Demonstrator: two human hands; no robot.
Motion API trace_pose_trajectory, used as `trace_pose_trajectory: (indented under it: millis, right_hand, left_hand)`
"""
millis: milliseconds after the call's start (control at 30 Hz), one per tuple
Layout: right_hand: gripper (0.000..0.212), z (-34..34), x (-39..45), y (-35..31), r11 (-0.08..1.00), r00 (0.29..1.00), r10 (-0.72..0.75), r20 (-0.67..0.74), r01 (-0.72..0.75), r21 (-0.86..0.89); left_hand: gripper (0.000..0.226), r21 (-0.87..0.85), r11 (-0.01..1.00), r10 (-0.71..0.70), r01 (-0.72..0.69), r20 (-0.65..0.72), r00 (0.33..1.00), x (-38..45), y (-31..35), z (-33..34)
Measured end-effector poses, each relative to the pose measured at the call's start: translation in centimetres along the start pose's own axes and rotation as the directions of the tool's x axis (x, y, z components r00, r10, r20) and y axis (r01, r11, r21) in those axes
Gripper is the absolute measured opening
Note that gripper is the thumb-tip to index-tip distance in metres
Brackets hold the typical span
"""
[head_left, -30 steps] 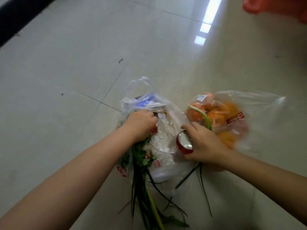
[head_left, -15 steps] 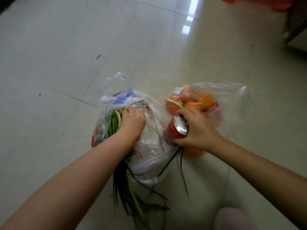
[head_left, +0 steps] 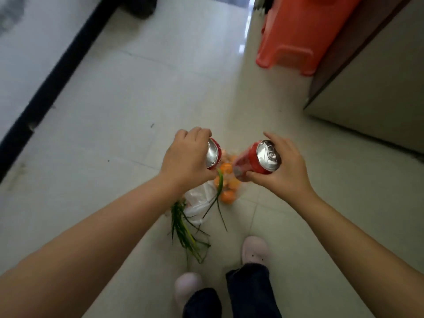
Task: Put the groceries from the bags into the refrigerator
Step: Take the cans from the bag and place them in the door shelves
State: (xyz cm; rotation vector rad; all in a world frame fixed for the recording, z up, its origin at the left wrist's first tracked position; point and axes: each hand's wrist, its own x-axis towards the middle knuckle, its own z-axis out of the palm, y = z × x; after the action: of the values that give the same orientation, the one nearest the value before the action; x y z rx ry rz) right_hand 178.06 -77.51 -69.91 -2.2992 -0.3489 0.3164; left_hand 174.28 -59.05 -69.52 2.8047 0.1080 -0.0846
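Two red cans held up over the pale tiled floor (head_left: 128, 92), one per hand. Left hand (head_left: 183, 158) curled around the left can (head_left: 213, 154), silver top facing the camera. Right hand (head_left: 288, 167) grips the right can (head_left: 263, 158), tilted, pull-tab visible. Below and between them on the floor: a clear bag of oranges (head_left: 226, 180), a white plastic bag (head_left: 199, 200), and green onions (head_left: 183, 230) spilling out toward the person's pale shoes (head_left: 255, 250). Bag edges blurred, possibly overlapping. An orange plastic stool (head_left: 300, 33) stands upper right beside a cabinet (head_left: 371, 83).
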Motion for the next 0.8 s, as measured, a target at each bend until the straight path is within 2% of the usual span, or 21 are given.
trace_pose_trajectory:
  millis: [67, 167, 233, 367, 533, 800]
  right_hand:
    - [0.087, -7.5, -1.3, -5.3, 0.998, 0.995, 0.019, -0.097, -0.013, 0.069]
    - [0.087, -15.8, -2.8, -10.6, 0.992, 0.967, 0.013, -0.256, 0.02, 0.124]
    - [0.086, -22.0, -4.1, -14.4, 0.985, 0.932, 0.0, -0.362, 0.062, 0.159]
    - [0.08, -33.8, -7.2, -20.4, 0.971, 0.833, -0.062, -0.551, 0.177, 0.159]
    - [0.076, -46.1, -10.6, -24.7, 0.956, 0.699, -0.148, -0.7, 0.283, 0.081]
    - [0.076, -62.8, -10.5, -24.9, 0.898, 0.507, -0.313, -0.803, 0.433, -0.077]
  left_hand:
    - [0.071, -0.063, 0.995, 0.071, -0.074, -0.057, 0.996, 0.6, 4.4, -8.2]
    - [0.071, 0.013, 0.959, 0.28, -0.283, -0.18, 0.943, 1.8, 9.8, -17.0]
    - [0.07, 0.068, 0.936, 0.351, -0.345, -0.217, 0.911, 2.7, 13.7, -22.5]
    - [0.066, 0.107, 0.856, 0.506, -0.506, -0.373, 0.778, 3.5, 22.7, -32.9]
    - [0.065, 0.083, 0.782, 0.551, -0.617, -0.554, 0.624, 3.5, 33.4, -41.1]
    - [0.074, 0.166, 0.763, 0.543, -0.625, -0.69, 0.479, 8.1, 48.0, -47.0]
